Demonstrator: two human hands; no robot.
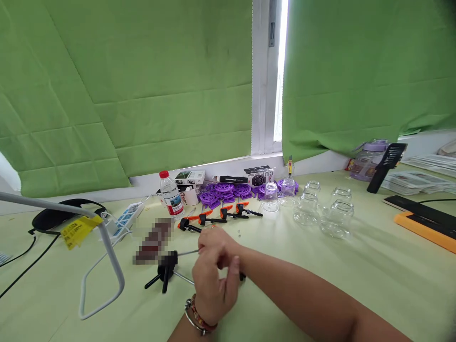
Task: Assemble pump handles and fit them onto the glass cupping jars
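Crowding together at the near middle of the green table, met over a small bar clamp. Lay with its long axis roughly left to right: black head out in the open to the left of both hands, thin steel bars running rightward under the knuckles, a black end just showing past the fingers on the right. Reached across from the right with the right hand, fingertips pinched together on the upper bar. Sat nearer the body with the left hand, bracelets at the wrist, fingers curled in; could not tell whether clamped on anything. Stood well apart, farther back: a row of orange-and-black clamps, a water bottle, clear glass jars.
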